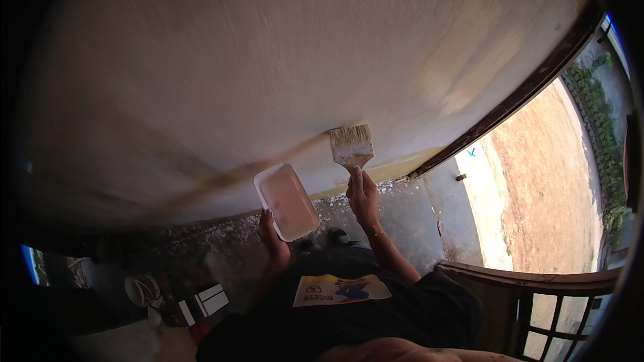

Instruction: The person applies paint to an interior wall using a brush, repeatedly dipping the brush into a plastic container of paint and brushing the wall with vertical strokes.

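Observation:
My right hand (362, 195) grips the wooden handle of a wide flat paintbrush (353, 148). Its pale bristles point up at the wall, and paint coats the ferrule; whether the tips touch the wall I cannot tell. In my left hand (274, 236) is a shallow rectangular plastic tray (288, 203) with a white rim, held tilted by its lower left edge. Pinkish-beige paint appears to lie in it. Before me rises a plastered wall (241, 80), streaked with whitish brush marks over a yellowish-beige coat. A few paint drops dot my right wrist.
White flecks spatter the concrete floor (402, 216) along the wall's foot. To the right, a dark door frame (508, 113) borders a sunlit dirt yard (548, 181). A paned window or door (558, 311) stands lower right. A bucket (142, 290) and white boxes (212, 299) are at lower left.

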Tool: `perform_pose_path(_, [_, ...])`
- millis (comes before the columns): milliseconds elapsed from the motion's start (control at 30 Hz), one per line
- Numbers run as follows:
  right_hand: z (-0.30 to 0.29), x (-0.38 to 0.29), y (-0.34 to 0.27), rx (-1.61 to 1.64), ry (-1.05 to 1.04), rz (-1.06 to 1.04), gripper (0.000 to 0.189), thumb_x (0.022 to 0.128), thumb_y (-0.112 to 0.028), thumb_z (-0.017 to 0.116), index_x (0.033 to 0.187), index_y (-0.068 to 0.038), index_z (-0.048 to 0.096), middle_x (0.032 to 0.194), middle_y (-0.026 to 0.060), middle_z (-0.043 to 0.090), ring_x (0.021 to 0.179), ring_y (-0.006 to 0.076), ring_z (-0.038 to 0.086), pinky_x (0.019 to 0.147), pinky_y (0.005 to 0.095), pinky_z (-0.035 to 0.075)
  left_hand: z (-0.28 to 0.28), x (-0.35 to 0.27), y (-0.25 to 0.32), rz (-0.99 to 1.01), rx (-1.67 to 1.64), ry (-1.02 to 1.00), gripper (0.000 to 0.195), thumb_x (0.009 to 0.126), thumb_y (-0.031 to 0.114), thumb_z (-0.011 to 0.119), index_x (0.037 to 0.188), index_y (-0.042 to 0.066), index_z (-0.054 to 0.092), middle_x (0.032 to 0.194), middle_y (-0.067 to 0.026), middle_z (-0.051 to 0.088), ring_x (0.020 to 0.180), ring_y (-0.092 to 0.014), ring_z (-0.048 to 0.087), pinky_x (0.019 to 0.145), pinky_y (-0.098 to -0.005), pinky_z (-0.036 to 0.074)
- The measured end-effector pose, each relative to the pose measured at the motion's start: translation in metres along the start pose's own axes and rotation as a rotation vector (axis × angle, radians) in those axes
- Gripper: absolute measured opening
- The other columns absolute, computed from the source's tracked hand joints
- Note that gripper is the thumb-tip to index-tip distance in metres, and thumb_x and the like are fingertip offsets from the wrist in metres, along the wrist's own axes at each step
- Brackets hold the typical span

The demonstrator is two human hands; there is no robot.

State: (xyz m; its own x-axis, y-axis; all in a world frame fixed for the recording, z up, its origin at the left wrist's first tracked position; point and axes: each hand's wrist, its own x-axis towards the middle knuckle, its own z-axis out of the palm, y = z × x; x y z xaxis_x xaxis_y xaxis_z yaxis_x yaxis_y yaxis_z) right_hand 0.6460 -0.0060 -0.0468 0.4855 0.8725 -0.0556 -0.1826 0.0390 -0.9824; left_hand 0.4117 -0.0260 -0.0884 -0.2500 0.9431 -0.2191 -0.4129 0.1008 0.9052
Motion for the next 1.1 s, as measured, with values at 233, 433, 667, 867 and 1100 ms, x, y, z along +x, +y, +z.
perform_pose_path(233, [-0.012, 0.034, 0.089, -0.353, 0.031, -0.111, 0.043, 0.109, -0.038, 0.046, 0.094, -0.002, 0.066, 0.063, 0.0035, 0.052, 0.054, 0.0113, 0.049, 0.051, 0.0312, 0.041, -0.01, 0.003, -0.012, 0.096, 0.105, 0.017, 0.042, 0.102, 0.03, 0.05, 0.123, -0.004, 0.063, 0.112, -0.0116, 0.066, 0.105, -0.021, 0.061, 0.093, -0.0365, 0.047])
perform_pose_path(433, [-0.032, 0.038, 0.161, -0.661, 0.065, -0.064, 0.047, 0.108, -0.042, 0.042, 0.114, -0.005, 0.072, 0.074, 0.0197, 0.064, 0.065, 0.0281, 0.061, 0.066, 0.0426, 0.049, 0.002, -0.002, -0.002, 0.069, 0.026, 0.048, 0.04, 0.102, 0.029, 0.049, 0.122, -0.003, 0.063, 0.11, -0.0116, 0.065, 0.102, -0.021, 0.06, 0.092, -0.0362, 0.046])
perform_pose_path(667, [-0.042, 0.041, 0.228, -0.584, 0.011, 0.258, 0.06, 0.104, -0.053, 0.044, 0.085, 0.0, 0.066, 0.064, 0.012, 0.06, 0.054, 0.0233, 0.059, 0.054, 0.0393, 0.045, 0.0, -0.015, -0.008, 0.062, 0.058, 0.079, 0.039, 0.102, 0.029, 0.049, 0.121, -0.003, 0.063, 0.111, -0.0103, 0.064, 0.104, -0.02, 0.06, 0.093, -0.0361, 0.046])
perform_pose_path(867, [-0.055, 0.055, 0.239, -0.146, -0.158, 0.821, 0.051, 0.103, -0.054, 0.046, 0.082, -0.008, 0.052, 0.057, 0.0002, 0.044, 0.039, 0.0126, 0.038, 0.036, 0.0313, 0.029, 0.003, -0.023, -0.009, 0.044, 0.038, 0.099, 0.04, 0.103, 0.029, 0.049, 0.12, -0.003, 0.063, 0.111, -0.0112, 0.064, 0.104, -0.02, 0.06, 0.094, -0.0364, 0.046])
perform_pose_path(1100, [-0.04, 0.097, 0.178, 0.085, -0.175, 0.921, 0.034, 0.104, -0.039, 0.049, 0.087, -0.011, 0.057, 0.058, -0.0022, 0.043, 0.038, 0.0083, 0.032, 0.034, 0.0262, 0.023, -0.004, -0.027, -0.012, 0.074, 0.113, 0.064, 0.044, 0.102, 0.033, 0.052, 0.125, -0.003, 0.061, 0.117, -0.0109, 0.064, 0.11, -0.021, 0.062, 0.096, -0.036, 0.047])
